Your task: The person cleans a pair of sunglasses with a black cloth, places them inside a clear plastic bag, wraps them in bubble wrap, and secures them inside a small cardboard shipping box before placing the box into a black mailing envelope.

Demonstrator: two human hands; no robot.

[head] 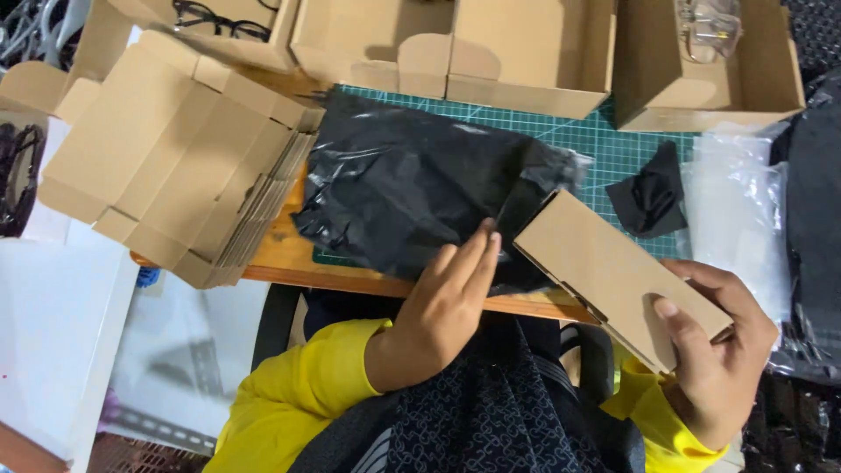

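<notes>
— At the near edge of the worktop point(289, 263), what are the two hands doing?

— The right hand point(714, 350) is closed around the near end of a small closed cardboard box point(613, 271), thumb lying on its top face, the box tilted with its far end touching the mouth of a black plastic bag point(412, 188). The left hand point(451, 293) is flat and open, fingers together, resting on the bag's near edge and gripping nothing.

— And where does the bag lie?

— Across a green cutting mat point(604, 140), partly over the wooden edge. Just left of it is a stack of flat unfolded cartons point(175, 166); behind it are open cartons, one at the far right holding clear-framed glasses point(708, 28), one at the far left with black-framed glasses point(219, 19). A small black cloth point(653, 197) sits to the right, beside clear plastic sleeves point(736, 210).

— How would this be handled well, in your view?

— I'd judge the flat palm should pin the lower layer of film so the mouth stays put, while the box stays level with the opening, leading with a corner so the thin plastic doesn't snag or tear.
</notes>
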